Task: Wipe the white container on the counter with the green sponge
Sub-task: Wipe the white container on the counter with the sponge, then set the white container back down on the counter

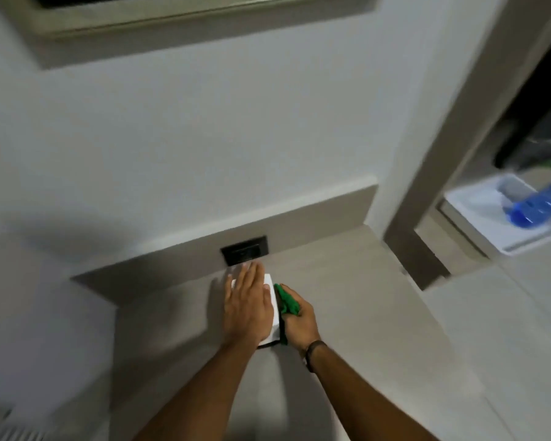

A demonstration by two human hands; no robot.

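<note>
A white box-shaped container point(273, 308) stands on the beige counter point(347, 313), close to the back wall. My left hand point(247, 305) lies flat on its top with the fingers stretched out, covering most of it. My right hand point(299, 323) is closed around the green sponge point(287, 300) and presses it against the container's right side. A dark wristband sits on my right wrist. The container's left side and front are hidden by my left hand.
A black wall socket point(245, 250) sits in the low backsplash just behind the container. To the right, past a beige post point(427, 198), a white tray point(477, 218) holds a blue plastic bottle point(536, 206). A framed panel hangs on the wall above.
</note>
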